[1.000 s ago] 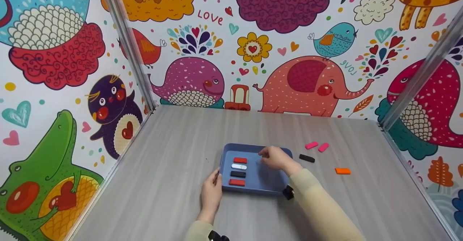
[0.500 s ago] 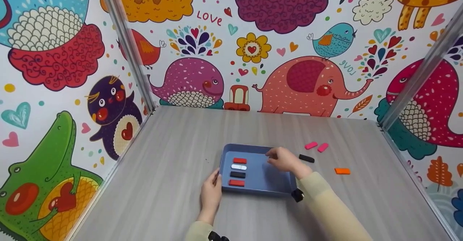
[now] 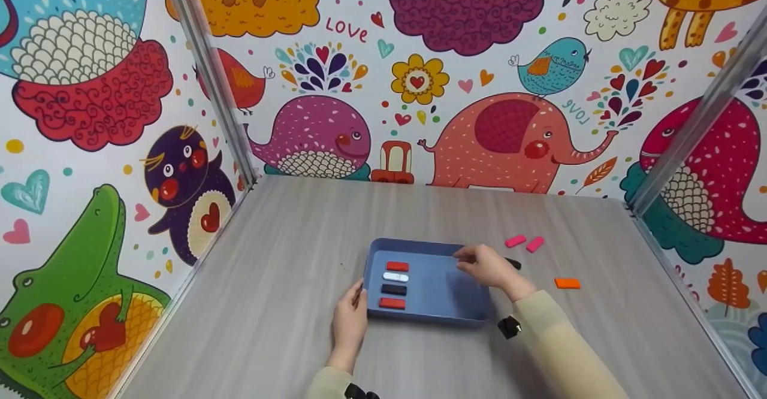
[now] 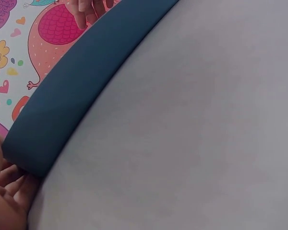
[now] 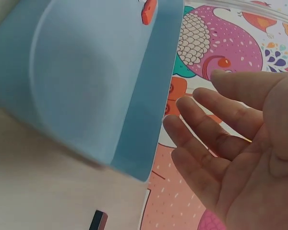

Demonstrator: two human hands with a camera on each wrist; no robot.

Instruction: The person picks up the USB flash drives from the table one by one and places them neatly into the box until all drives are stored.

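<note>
The right grip, fingers loosely spread and holding nothing, hangs over the right side of the blue tray, partly blocking sight of a loose black stick on the bench. The left grip pinches the tray's left edge. Inside, leftward, lie a far red stick, white stick, inner black stick and near red stick. Rightward, outside, are two pink sticks and an orange stick.
</note>
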